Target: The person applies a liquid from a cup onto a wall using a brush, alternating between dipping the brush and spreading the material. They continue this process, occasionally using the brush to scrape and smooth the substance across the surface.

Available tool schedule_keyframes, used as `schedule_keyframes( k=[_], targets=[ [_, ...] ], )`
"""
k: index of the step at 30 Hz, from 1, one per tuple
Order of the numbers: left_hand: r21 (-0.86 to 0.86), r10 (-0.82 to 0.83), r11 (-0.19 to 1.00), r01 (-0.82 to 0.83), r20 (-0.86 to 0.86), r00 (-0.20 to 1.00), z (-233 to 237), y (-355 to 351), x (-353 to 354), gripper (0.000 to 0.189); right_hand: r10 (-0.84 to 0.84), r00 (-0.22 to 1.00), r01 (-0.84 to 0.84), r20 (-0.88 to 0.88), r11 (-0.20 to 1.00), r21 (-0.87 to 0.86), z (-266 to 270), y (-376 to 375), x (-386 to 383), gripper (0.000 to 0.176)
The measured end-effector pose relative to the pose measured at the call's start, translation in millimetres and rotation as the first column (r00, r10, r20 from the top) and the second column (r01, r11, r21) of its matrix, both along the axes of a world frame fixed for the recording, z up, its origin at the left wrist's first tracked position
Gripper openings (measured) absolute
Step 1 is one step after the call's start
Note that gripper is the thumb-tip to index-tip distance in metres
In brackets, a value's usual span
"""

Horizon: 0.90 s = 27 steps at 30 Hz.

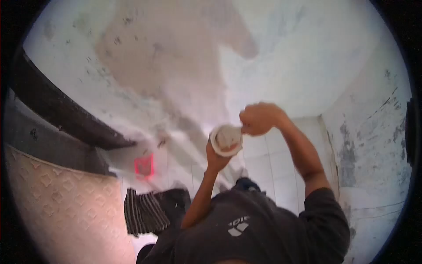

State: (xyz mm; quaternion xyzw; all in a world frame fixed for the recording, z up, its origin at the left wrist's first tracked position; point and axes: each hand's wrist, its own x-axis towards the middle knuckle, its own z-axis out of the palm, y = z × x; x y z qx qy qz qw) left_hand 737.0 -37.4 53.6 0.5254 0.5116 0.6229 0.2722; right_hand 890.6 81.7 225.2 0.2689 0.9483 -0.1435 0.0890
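My left hand [216,159] is wrapped round the side of a small round white tub [225,153], held up in front of my chest. Pale greyish stuff [227,135] shows inside the tub, too blurred to name. My right hand [261,119] is a closed fist just right of the tub's rim. Its fingers are curled round something whose shape I cannot make out; its lower end meets the rim. Beyond both hands stands a whitish wall [281,66] with a large beige patch [176,57] and dark specks.
White floor tiles [281,158] lie below. A pink-red object [144,166] sits on the floor at left. Striped dark cloth [145,211] lies near a patterned beige surface [66,198]. A dark beam-like edge [66,101] runs along the left; a stained wall [373,132] stands at right.
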Motion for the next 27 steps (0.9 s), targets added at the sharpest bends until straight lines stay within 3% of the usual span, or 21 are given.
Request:
schedule_keyframes(
  k=[1, 2, 3, 5, 6, 9, 10, 14, 16, 22, 27],
  targets=[
    [0.029, -0.027, 0.999, 0.027, 0.026, 0.999, -12, 4, -2, 0.074, 0.012, 0.999, -0.013, -0.040, 1.000, -0.019, -9, 6, 2, 0.034],
    [-0.001, -0.017, 1.000, 0.017, -0.058, 0.998, -5, 1, -3, 0.074, 0.027, 0.999, -0.030, -0.040, 0.996, -0.084, -9, 6, 3, 0.034],
    [-0.017, -0.039, 0.999, 0.040, 0.063, 0.997, 5, -2, 1, 0.075, 0.040, 0.998, -0.046, -0.040, 0.987, -0.155, -9, 6, 2, 0.033],
    [-0.041, -0.024, 0.999, 0.027, 0.091, 0.996, -26, 2, -2, 0.074, 0.138, 0.980, -0.167, -0.142, 0.962, -0.217, -31, 14, 3, 0.034],
    [-0.047, -0.049, 0.997, 0.058, 0.167, 0.985, -23, 0, 0, 0.072, 0.099, 0.986, -0.134, -0.137, 0.951, -0.278, -42, 16, 3, 0.034],
    [-0.011, -0.036, 0.999, 0.037, 0.122, 0.992, -16, 3, -1, 0.067, 0.022, 0.981, -0.092, -0.191, 0.926, -0.365, -50, 12, 6, 0.033],
    [0.005, -0.042, 0.999, 0.041, 0.123, 0.992, -17, 5, -3, 0.067, 0.045, 0.962, -0.135, -0.270, 0.935, -0.327, -67, 16, 7, 0.032],
    [-0.008, -0.078, 0.997, 0.079, 0.081, 0.994, -8, 4, -14, 0.070, 0.010, 0.990, -0.040, -0.143, 0.977, -0.208, -42, -7, 6, 0.029],
    [-0.007, -0.058, 0.998, 0.058, 0.020, 0.998, -8, 4, -16, 0.071, -0.046, 0.992, 0.049, -0.114, 0.998, 0.026, -30, -23, 11, 0.023],
    [-0.009, -0.033, 0.999, 0.032, -0.071, 0.997, -11, 5, -20, 0.074, -0.041, 0.999, 0.032, 0.030, 0.970, 0.240, -21, -39, 7, 0.016],
    [0.010, -0.048, 0.999, 0.048, 0.011, 0.999, -16, 8, -20, 0.074, 0.041, 0.994, 0.003, -0.103, 0.920, 0.393, -37, -39, 7, 0.013]
  ],
)
